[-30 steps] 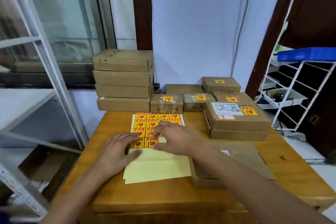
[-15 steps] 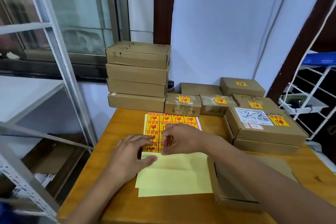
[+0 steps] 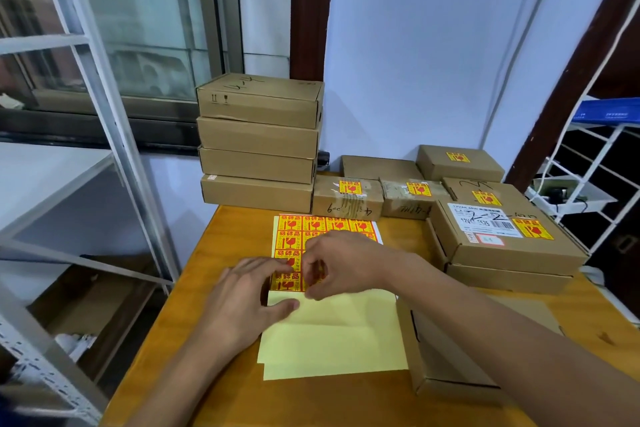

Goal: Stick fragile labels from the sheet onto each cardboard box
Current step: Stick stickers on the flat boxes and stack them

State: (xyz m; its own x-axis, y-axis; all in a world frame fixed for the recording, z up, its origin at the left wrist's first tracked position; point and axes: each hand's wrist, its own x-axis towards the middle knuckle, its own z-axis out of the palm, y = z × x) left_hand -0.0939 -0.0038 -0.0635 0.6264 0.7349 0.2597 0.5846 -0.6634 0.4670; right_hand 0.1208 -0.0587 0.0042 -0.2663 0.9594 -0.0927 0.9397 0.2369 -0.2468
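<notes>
**Head view: two hands at a sheet of fragile labels**

Head view, left to right. Beyond the left hand stands a stack of four plain cardboard boxes [image 3: 259,139]. The left hand [image 3: 242,305] lies flat with fingers straight, pressing the label sheet [image 3: 311,239] onto the wooden tabletop [image 3: 228,236], thumb on the bare yellow backing. Just beside it, the right hand [image 3: 343,263] curls its thumb and fingertips together over the sheet's lowest row of labels; whether a label is pinched cannot be told. Beneath the right forearm lies an unlabelled box [image 3: 446,357]. Beyond the right hand sit several labelled boxes [image 3: 498,229], each bearing a yellow-and-red sticker.
</notes>
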